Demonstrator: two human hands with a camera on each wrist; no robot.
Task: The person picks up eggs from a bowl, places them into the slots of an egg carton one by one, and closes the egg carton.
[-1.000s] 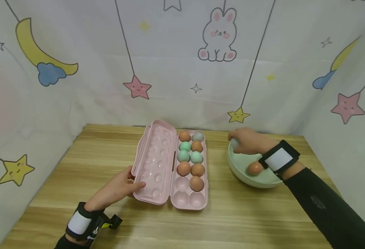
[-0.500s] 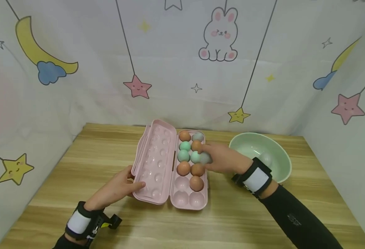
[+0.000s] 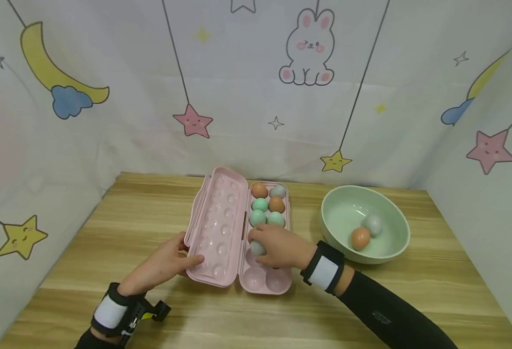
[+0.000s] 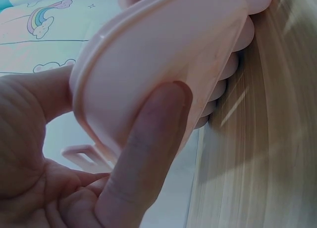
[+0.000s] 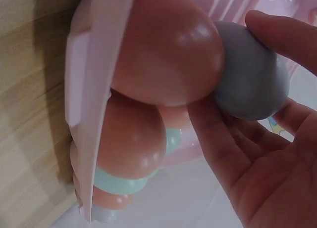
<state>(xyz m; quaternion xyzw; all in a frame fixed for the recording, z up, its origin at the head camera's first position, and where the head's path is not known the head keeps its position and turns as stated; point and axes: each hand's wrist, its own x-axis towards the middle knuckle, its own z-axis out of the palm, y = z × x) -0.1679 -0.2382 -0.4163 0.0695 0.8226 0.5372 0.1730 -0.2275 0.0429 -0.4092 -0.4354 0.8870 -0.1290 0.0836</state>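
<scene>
An open pink egg carton [image 3: 244,285] lies on the table with several brown, green and grey eggs in its cups. My left hand [image 3: 168,264] grips the near end of its raised lid [image 3: 214,232], and the left wrist view shows the lid [image 4: 148,55] pinched between thumb and fingers. Over the carton's near half, my right hand [image 3: 280,246] holds a grey egg [image 5: 252,72] by thumb and fingertips. That egg is just above a cup in the left row, beside a brown egg [image 5: 168,50]. The hand covers several cups in the head view.
To the right stands a pale green bowl [image 3: 332,228] holding a brown egg [image 3: 360,238] and a grey egg [image 3: 373,224]. Both front cups of the carton are bare. A printed cloth hangs behind the wooden table [image 3: 151,194].
My right hand has carried the grey egg leftward from the bowl, across the carton's right row, to the near left cups. The left hand and lid stay put.
</scene>
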